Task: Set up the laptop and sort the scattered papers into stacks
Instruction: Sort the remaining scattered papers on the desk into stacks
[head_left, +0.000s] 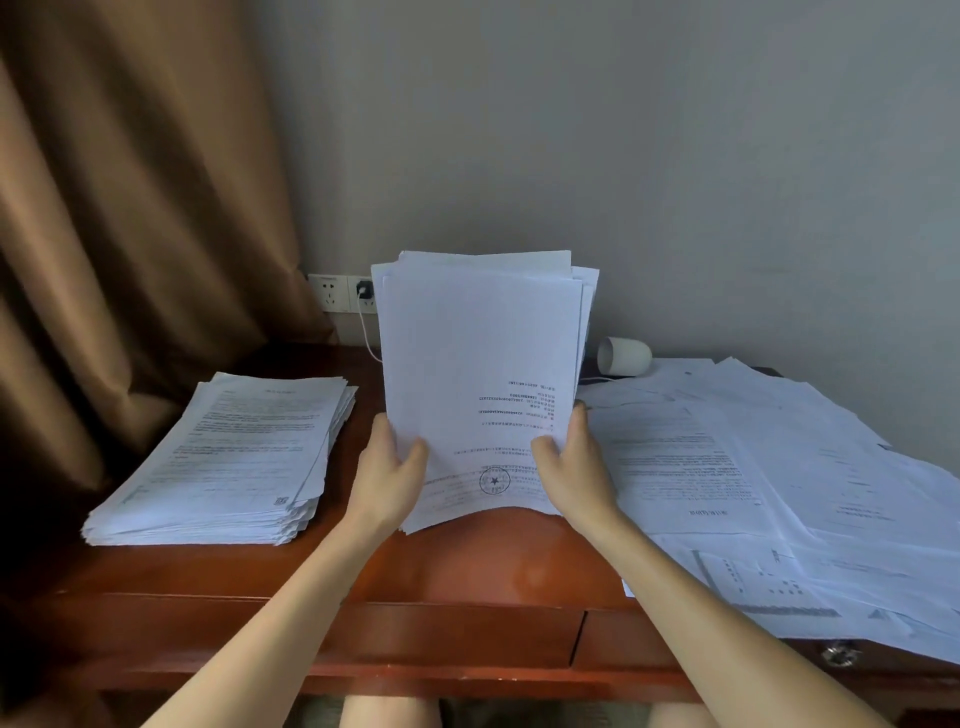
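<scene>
Desk (467, 566), seen from the head camera; the dial is centred on the desk top.

Centre: a sheaf (480, 364) of printed sheets stands upright, print facing the camera and upside down, top edges uneven. Its lower edge bows. Whether that edge touches the desk cannot be told.

Left hand (387, 475): grips the sheaf's lower left edge, thumb curled across the front sheet, the other fingers hidden behind.

Right hand (574, 467): grips the lower right edge, thumb laid on the front sheet, fingers wrapped round the side.

9 o'clock: a squared stack (228, 467) lies flat, apart from the sheaf.

3 o'clock: loose papers (779, 467) overlap in disorder, spread to the near right edge of the desk.

1 o'clock: a white cup (623, 356) lies on its side at the back, beside the loose papers.

11 o'clock: a wall socket (332, 293) carries a plug (365, 289); its white cable drops behind the sheaf.

10 o'clock: a brown curtain (130, 234) hangs beside the desk.
</scene>
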